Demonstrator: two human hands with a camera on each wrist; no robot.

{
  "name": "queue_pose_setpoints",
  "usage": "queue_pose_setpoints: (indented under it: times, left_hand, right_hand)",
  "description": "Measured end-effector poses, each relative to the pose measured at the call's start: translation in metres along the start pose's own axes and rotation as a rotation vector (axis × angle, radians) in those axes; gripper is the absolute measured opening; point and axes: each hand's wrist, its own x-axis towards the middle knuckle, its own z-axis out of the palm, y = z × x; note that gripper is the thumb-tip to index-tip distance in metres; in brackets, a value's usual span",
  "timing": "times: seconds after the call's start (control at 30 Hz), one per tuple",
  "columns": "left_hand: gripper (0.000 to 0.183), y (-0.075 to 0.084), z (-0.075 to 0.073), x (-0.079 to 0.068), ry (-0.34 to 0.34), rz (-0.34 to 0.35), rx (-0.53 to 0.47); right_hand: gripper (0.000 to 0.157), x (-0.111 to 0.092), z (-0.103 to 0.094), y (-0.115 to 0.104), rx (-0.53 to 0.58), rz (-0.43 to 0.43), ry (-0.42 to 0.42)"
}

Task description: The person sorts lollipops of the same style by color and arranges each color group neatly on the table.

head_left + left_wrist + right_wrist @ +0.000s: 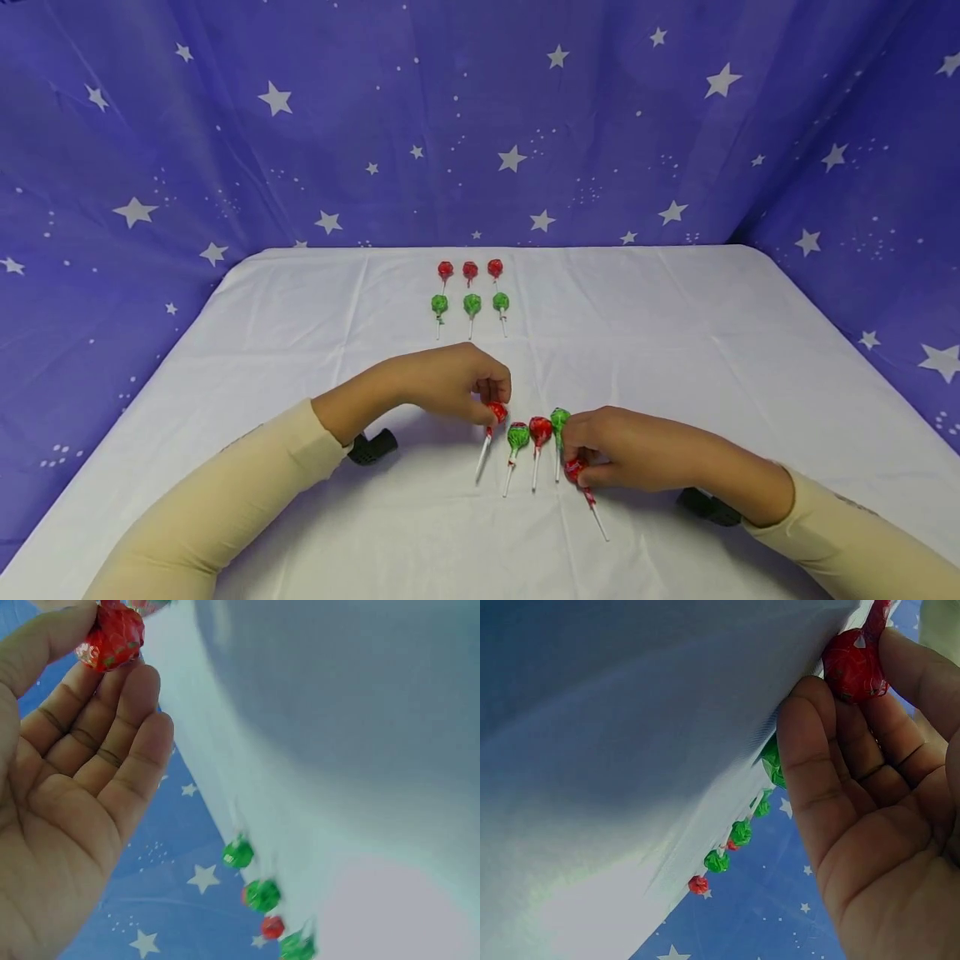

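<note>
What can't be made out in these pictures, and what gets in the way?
Head view: part of the left held lollipop, covered by the left hand.
Head view: part of the right held lollipop, covered by the right hand.
Head view: wrapper details on the far lollipops, too small.
Left wrist view: lowest green lollipop, blurred and cut off by the bottom edge.
Both wrist views: held lollipops' sticks, beyond the top edge.

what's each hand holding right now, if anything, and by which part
The left hand pinches a round red-wrapped lollipop with a white stick by its head; the right hand pinches another round red-wrapped lollipop, also by its head.
</note>
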Motion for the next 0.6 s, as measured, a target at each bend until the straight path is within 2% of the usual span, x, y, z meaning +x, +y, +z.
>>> queue_pose_setpoints:
  times: [0.17, 0.4, 0.6]
  left_hand:
    - [0.012, -0.002, -0.028, 0.017, 0.018, -0.035, 0.057]
    - [0.013, -0.013, -0.069, 0.055, 0.054, -0.083, 0.103]
    - [0.012, -0.036, -0.093, 0.087, 0.091, -0.107, 0.075]
  right_hand:
    - [0.017, -0.002, 0.0, 0.001, 0.006, 0.006, -0.005]
    - [0.017, -0.003, 0.0, 0.003, 0.004, 0.001, 0.0]
    - [0.017, 0.0, 0.001, 0.002, 0.007, -0.014, 0.003]
